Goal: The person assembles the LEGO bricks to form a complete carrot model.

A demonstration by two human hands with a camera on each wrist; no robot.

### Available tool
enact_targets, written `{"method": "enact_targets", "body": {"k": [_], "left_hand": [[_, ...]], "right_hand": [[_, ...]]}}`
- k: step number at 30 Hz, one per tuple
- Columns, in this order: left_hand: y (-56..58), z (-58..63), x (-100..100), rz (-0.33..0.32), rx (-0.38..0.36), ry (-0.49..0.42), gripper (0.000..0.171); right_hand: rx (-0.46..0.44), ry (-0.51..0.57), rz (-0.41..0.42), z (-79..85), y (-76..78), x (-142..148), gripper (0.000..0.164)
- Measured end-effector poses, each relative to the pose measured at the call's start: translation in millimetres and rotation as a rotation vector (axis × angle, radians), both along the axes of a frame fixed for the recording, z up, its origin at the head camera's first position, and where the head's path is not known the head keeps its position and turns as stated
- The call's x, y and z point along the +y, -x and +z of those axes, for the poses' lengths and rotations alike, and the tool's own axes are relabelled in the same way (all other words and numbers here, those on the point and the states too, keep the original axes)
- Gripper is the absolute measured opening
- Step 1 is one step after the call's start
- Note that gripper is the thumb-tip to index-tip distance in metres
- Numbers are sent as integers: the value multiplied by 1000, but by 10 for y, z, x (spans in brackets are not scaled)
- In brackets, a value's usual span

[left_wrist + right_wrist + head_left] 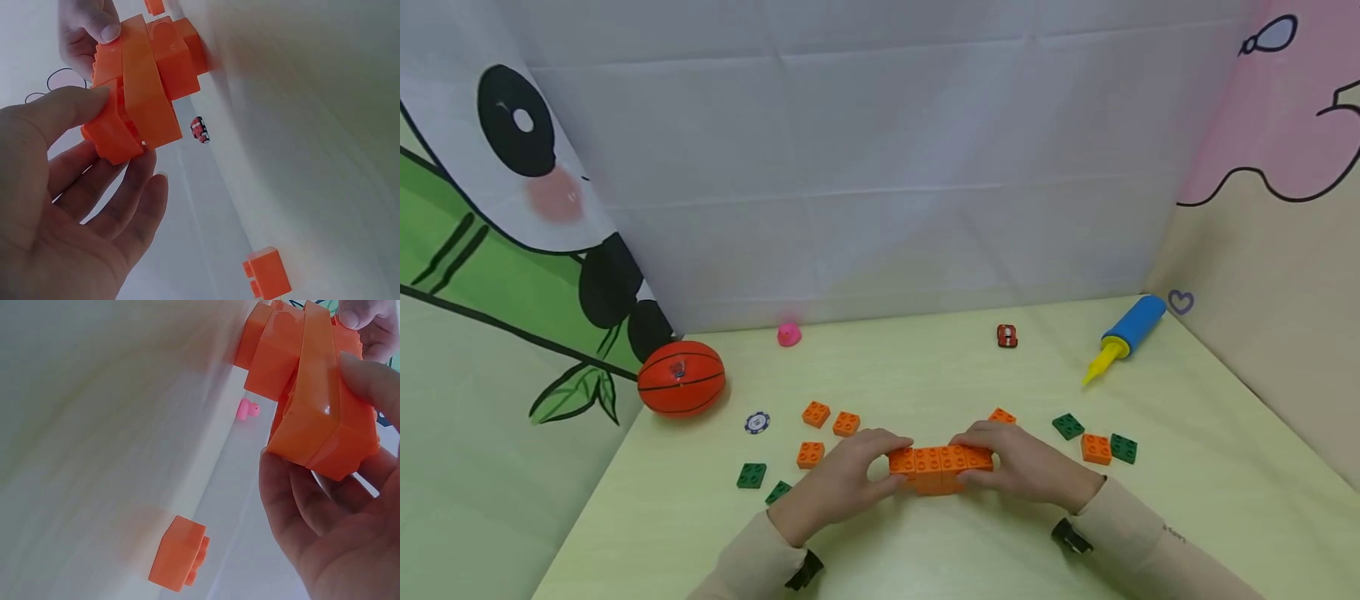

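Note:
Near the middle of the table, both hands hold a stack of orange toy building blocks (936, 468), studs up. The upper part is wider than the part below it. My left hand (846, 482) grips its left end between thumb and fingers; my right hand (1033, 465) grips the right end. In the left wrist view, a block (115, 134) under the left thumb sits slightly tilted, with a small gap beside the long piece (149, 87). From the right wrist view, the right thumb presses the top of the stack (319, 400) while fingers support its end.
Loose orange blocks (810, 455) and green blocks (751, 476) lie left of the hands. More green (1067, 426) and orange blocks (1096, 449) lie right. Around them are a poker chip (757, 422), basketball (682, 379), pink duck (788, 334), red car (1007, 336) and blue-yellow pump toy (1131, 332).

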State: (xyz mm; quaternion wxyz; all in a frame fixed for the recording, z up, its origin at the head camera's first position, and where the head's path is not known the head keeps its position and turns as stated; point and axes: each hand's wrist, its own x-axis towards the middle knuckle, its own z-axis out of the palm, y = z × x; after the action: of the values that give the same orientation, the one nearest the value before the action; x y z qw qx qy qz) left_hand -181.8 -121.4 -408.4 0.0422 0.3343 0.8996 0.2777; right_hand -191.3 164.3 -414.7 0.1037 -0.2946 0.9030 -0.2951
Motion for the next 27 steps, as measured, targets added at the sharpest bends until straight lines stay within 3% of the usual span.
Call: {"method": "enact_targets", "body": {"k": [13,16,27], "left_hand": [[85,-105,-36,9,-303,-120,55],[85,-114,-39,27,-320,-126,56],[96,-122,-21,21,-267,-90,56]], "right_hand": [[-10,2,-3,0,1,1,53],[-11,11,-2,-2,-2,2,52],[21,23,8,-25,10,3,51]]}}
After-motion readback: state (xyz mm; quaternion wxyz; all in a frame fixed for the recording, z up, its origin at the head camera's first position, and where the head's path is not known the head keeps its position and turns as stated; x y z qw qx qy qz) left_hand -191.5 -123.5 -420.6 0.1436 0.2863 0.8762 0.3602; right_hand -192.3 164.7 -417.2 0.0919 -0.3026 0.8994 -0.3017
